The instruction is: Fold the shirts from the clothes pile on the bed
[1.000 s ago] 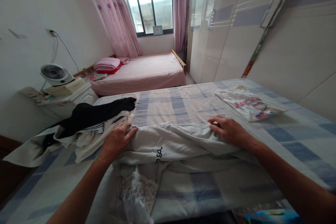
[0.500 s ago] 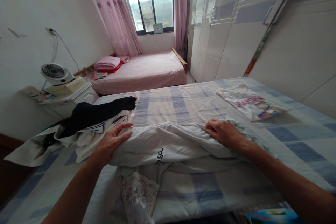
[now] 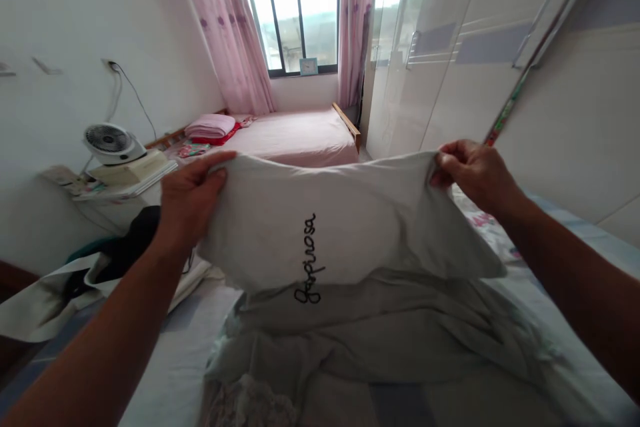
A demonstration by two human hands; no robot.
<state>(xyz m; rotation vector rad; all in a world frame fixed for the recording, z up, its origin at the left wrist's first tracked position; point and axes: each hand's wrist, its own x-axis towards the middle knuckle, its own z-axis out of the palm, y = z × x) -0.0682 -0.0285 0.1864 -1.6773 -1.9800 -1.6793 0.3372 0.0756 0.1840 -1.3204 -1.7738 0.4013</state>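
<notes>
A pale grey-white garment, seemingly a shirt (image 3: 360,227), with dark cursive lettering hangs stretched between my two hands above the bed. My left hand (image 3: 193,197) pinches its upper left edge between thumb and fingers. At the upper right corner, my right hand (image 3: 470,170) grips the cloth in closed fingers. The lower part of the garment lies in folds on the bed, and a patch of lace (image 3: 250,400) shows near the bottom.
Dark and white clothes (image 3: 100,280) lie at the left of the checked bed (image 3: 175,353). A printed white shirt (image 3: 480,217) is partly hidden beyond my right arm. A fan (image 3: 113,142) stands at the left; a wardrobe (image 3: 460,73) lines the right, a pink bed (image 3: 295,133) stands ahead.
Both hands have risen from the bed, lifting the garment's far edge and pulling it taut. More of the lettering now shows. The view has tipped slightly upward.
</notes>
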